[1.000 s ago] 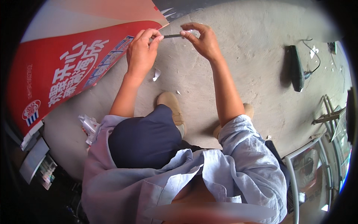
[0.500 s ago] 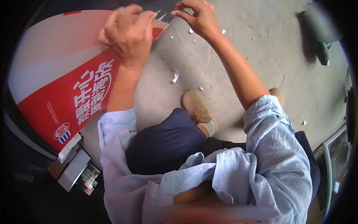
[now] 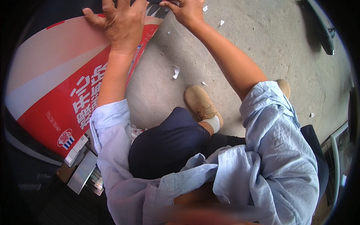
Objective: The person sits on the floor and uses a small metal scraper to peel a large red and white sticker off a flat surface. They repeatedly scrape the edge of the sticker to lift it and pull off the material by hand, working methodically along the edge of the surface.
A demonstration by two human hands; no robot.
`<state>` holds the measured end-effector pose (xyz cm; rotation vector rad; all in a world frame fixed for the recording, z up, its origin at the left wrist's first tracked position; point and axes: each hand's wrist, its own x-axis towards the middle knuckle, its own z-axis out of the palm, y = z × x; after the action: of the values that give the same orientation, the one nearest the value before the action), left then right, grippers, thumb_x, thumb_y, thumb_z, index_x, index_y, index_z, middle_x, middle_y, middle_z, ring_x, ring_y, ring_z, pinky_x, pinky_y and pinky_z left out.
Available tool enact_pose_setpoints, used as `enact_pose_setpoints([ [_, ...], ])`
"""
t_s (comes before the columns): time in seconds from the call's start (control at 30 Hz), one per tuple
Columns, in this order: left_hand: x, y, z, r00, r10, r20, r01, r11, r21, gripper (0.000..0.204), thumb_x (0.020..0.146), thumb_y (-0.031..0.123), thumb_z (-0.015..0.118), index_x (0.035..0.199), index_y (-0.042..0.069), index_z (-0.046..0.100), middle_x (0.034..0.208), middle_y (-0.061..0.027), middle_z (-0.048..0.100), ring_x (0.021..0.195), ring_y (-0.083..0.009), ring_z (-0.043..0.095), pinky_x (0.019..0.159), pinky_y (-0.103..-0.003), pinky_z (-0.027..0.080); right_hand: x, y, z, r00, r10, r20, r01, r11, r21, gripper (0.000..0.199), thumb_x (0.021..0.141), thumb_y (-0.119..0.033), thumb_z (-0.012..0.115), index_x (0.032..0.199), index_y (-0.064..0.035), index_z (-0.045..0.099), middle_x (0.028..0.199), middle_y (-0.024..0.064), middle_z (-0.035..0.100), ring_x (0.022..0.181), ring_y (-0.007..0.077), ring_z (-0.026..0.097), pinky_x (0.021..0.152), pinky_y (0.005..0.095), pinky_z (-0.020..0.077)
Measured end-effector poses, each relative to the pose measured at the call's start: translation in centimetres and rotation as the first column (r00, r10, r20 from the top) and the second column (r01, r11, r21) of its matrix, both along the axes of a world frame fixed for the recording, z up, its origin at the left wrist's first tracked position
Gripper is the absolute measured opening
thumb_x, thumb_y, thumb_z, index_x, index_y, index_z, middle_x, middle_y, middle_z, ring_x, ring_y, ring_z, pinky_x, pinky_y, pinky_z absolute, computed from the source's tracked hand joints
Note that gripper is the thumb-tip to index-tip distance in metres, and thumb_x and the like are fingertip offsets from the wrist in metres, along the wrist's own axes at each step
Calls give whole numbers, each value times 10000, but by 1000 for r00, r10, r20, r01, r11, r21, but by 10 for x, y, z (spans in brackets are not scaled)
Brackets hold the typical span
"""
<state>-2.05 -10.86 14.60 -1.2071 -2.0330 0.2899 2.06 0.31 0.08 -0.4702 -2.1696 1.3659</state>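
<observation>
A large red and cream printed panel (image 3: 45, 120) with pale lettering spreads across the left side. My left hand (image 3: 123, 28) rests at its far edge, back upward, the fingers spread and lying over it. Their tips run up to the upper border of the picture. To the right, beside the panel's far right corner, my right hand (image 3: 189, 13) has its thumb and forefinger pressed together. Whatever may be between them is too small and dark to make out. Thin pale slivers (image 3: 153, 10) show between the two hands at that corner.
White paper scraps (image 3: 176, 72) lie scattered on the grey concrete floor (image 3: 232, 48). Below the panel stand small boxes (image 3: 80, 172). A dark, curved object (image 3: 322, 33) is at the upper right, and a light-framed item (image 3: 333, 161) at the lower right.
Both hands have moved farther away, toward the upper border. My left hand's fingers have spread out onto the panel's edge. More of the panel's right edge now shows beside my left forearm.
</observation>
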Motion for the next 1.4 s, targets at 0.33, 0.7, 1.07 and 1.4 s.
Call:
enact_pose_setpoints([
  [0.33, 4, 8, 1, 998, 46, 31, -46, 999, -14, 203, 690, 234, 821, 643, 201, 626, 1484, 87, 500, 1476, -287, 280, 1179, -639, 24, 1, -8, -4, 988, -123, -92, 137, 977, 163, 158, 788, -341, 769, 833, -190, 754, 770, -18, 681, 835, 226, 608, 790, 436, 390],
  [0.7, 0, 5, -4, 999, 32, 7, -32, 999, -2, 200, 666, 250, 843, 654, 203, 649, 1496, 101, 490, 1480, -286, 275, 1183, -636, 16, -1, -6, -1, 996, -77, -52, 85, 981, 174, 204, 788, -391, 755, 814, -189, 773, 778, -14, 701, 834, 226, 607, 790, 438, 387],
  [1.07, 9, 3, 4, 995, 98, 36, -95, 994, -62, 176, 679, 219, 832, 673, 164, 665, 1493, 78, 500, 1479, -288, 282, 1204, -588, 47, 1, -11, 3, 999, -46, -11, 47, 981, 186, 177, 788, -392, 749, 808, -217, 760, 781, -22, 704, 831, 228, 614, 784, 449, 394],
  [1.4, 28, -10, 20, 980, 175, 96, -156, 971, -179, 103, 790, 314, 794, 783, 225, 743, 1430, 86, 530, 1396, -265, 350, 1160, -566, 106, 9, -17, -12, 992, 71, -100, -51, 979, 195, 251, 795, -484, 755, 864, -245, 790, 775, -30, 716, 827, 200, 614, 870, 396, 353],
])
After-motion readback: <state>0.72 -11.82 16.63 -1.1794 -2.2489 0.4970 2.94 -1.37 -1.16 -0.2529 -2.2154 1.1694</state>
